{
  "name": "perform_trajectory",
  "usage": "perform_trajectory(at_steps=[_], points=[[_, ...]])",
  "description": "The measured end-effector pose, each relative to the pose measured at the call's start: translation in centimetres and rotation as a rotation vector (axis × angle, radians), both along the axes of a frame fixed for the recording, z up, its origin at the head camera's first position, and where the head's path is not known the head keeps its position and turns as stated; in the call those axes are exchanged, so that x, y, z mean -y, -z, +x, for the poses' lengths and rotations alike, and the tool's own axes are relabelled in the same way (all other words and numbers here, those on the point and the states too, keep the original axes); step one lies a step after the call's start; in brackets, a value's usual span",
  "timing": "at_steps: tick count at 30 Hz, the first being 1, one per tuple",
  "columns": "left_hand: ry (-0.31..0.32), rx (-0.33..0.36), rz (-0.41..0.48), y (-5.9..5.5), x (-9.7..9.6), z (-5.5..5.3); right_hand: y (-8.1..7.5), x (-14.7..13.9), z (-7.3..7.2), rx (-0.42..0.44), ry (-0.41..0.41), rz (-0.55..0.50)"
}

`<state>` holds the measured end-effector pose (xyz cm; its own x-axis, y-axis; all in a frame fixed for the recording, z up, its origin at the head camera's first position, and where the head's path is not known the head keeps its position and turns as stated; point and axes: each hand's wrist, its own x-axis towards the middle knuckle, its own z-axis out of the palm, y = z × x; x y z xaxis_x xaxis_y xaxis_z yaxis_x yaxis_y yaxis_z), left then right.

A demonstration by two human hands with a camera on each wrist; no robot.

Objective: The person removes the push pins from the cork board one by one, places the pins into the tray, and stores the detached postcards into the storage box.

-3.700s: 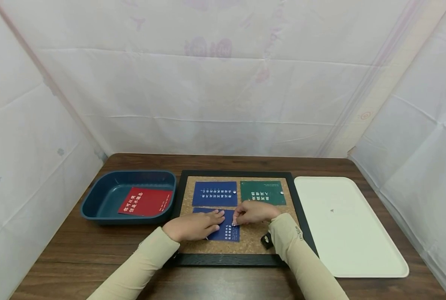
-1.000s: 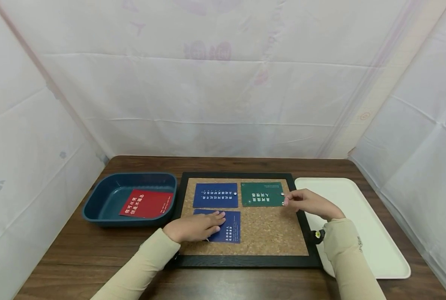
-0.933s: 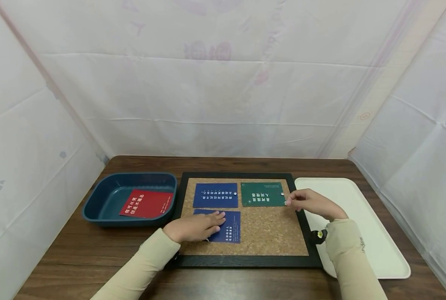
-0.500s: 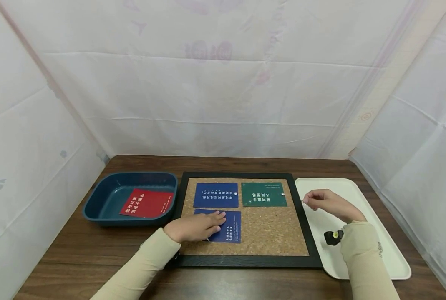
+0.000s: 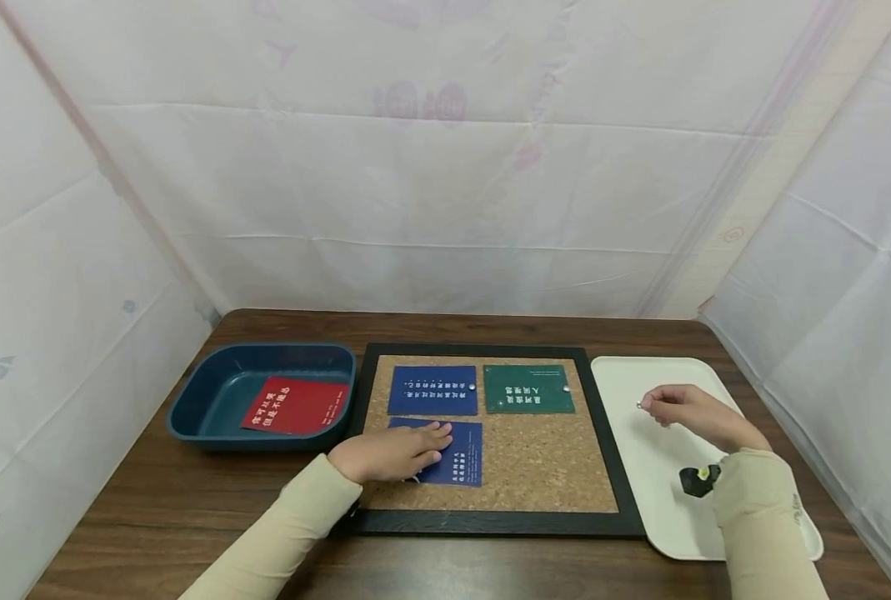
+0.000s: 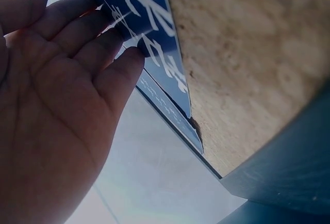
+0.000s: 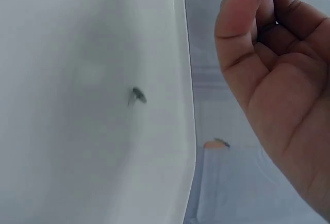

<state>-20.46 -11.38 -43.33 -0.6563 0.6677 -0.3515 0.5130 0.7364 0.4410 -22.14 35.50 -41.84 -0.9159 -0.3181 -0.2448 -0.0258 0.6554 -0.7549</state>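
Note:
My left hand (image 5: 385, 454) lies with straight fingers on the lower blue card (image 5: 466, 454), which rests on the cork board (image 5: 543, 467); its fingers (image 6: 93, 28) also touch the card in the left wrist view. Over the white tray (image 5: 625, 467), my right hand (image 5: 696, 412) pinches a small silvery thumbtack (image 5: 639, 405) between thumb and fingertips. Another thumbtack (image 7: 138, 95) lies on the tray beneath that hand. Above the lower card are an upper blue card (image 5: 432, 390) and a green card (image 5: 528, 389), each with a tack at its right edge.
A dark teal basin (image 5: 212, 429) at the left holds a red card (image 5: 295, 406). The board's black frame (image 5: 490, 523) stands between basin and tray. White sheeting (image 5: 445, 183) hangs behind and at both sides of the wooden table (image 5: 220, 508).
My right hand has moved from the lower blue card's right edge, past the green card, rightward over the tray, carrying the thumbtack. The left hand has stayed on the card.

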Motion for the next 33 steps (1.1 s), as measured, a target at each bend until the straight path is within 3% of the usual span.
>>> perform_trajectory(at_steps=[13,33], points=[[0.002,0.0,-0.005,0.0,0.0,-0.1,1.0,-2.8,0.5,0.069,0.082,0.024],[-0.011,-0.014,-0.013,0.1,-0.1,0.1,1.9,-4.9,1.0,0.108,0.112,0.084]])
